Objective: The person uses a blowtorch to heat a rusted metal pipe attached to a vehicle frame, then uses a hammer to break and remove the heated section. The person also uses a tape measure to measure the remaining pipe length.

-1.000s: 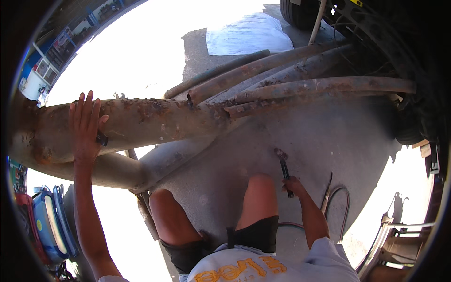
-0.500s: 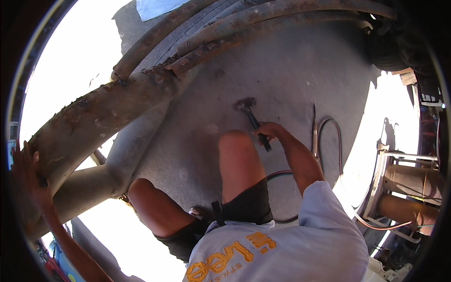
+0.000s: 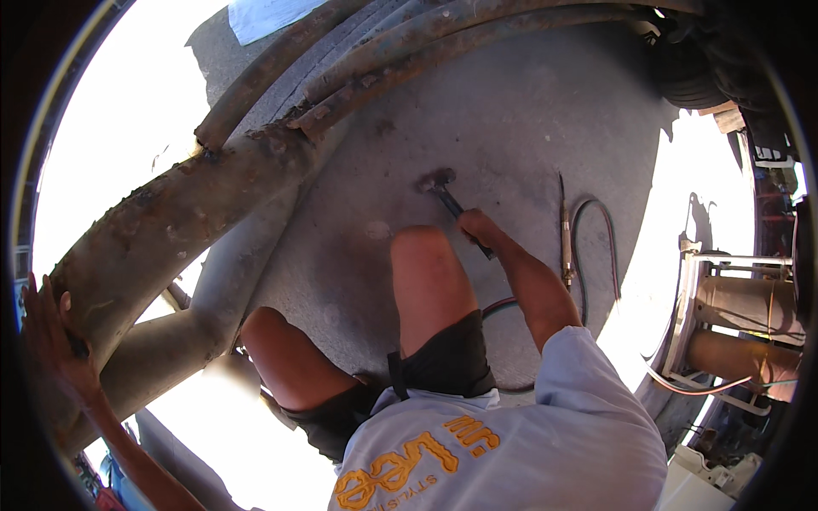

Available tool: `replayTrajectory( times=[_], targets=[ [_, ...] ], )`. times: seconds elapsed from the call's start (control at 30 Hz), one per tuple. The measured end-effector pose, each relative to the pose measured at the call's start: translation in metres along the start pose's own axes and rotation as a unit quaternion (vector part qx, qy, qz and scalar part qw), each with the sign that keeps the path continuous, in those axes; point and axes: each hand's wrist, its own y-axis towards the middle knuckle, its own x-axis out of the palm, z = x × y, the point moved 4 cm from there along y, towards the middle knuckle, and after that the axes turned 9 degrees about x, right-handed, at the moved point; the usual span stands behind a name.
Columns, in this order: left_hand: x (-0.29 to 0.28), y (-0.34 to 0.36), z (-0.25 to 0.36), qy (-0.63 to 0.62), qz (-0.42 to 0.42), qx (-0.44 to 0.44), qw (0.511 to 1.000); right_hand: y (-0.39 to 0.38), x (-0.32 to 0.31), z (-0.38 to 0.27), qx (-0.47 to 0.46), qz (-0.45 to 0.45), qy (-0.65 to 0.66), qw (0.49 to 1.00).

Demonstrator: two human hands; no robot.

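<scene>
Pale grey, the shirt (image 3: 545, 430) of a person filled the foreground, bare knees (image 3: 430, 260) parted over a concrete floor (image 3: 520, 128). The right hand (image 3: 479, 230) was closed around a hammer (image 3: 446, 199) low on its handle, a grip apparently chosen to leave the heavy head free; whether that head touched the floor, I could not tell. The left hand (image 3: 61, 351), fingers extended, lay against a large rusted pipe (image 3: 175, 217), seemingly for steadiness; I could not see whether it gripped the dark piece (image 3: 78, 347) by its thumb. Near the right forearm (image 3: 541, 289) lay a slim torch-like tool (image 3: 567, 243), its hose (image 3: 610, 228) looped loosely, perhaps to avoid kinks. Farther out were brown cylinders (image 3: 741, 353) in a metal frame (image 3: 688, 307), a black tyre (image 3: 686, 81) and, past thinner pipes (image 3: 264, 81), a white sheet (image 3: 266, 17).
</scene>
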Motion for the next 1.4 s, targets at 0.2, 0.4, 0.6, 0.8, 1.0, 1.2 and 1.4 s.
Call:
replayTrajectory(
  times=[0.2,0.4,0.6,0.8,1.0,1.2,1.4],
  targets=[
    [-0.008,0.01,0.006,0.02,0.0,0.009,1.0,-0.055,-0.007,-0.047,0.038,-0.186,0.414,0.89],
    [-0.014,0.019,0.016,0.02,0.019,-0.009,1.0,-0.113,-0.031,-0.107,-0.012,-0.251,0.666,0.703],
    [-0.022,0.023,0.022,0.024,0.023,0.005,0.999,-0.157,-0.031,-0.134,-0.114,-0.286,0.738,0.6],
    [-0.025,0.027,0.03,0.013,0.004,-0.048,0.999,-0.247,-0.009,-0.139,-0.114,-0.362,0.629,0.679],
    [-0.03,0.03,0.037,-0.005,0.03,-0.084,0.996,-0.346,-0.006,-0.19,-0.375,-0.236,0.285,0.85],
    [-0.035,0.033,0.039,-0.03,0.045,-0.111,0.992,-0.357,0.069,-0.23,-0.437,-0.069,0.058,0.895],
    [-0.035,0.032,0.04,-0.027,0.074,-0.124,0.989,-0.408,0.133,-0.279,-0.457,-0.097,0.058,0.882]
  ],
)
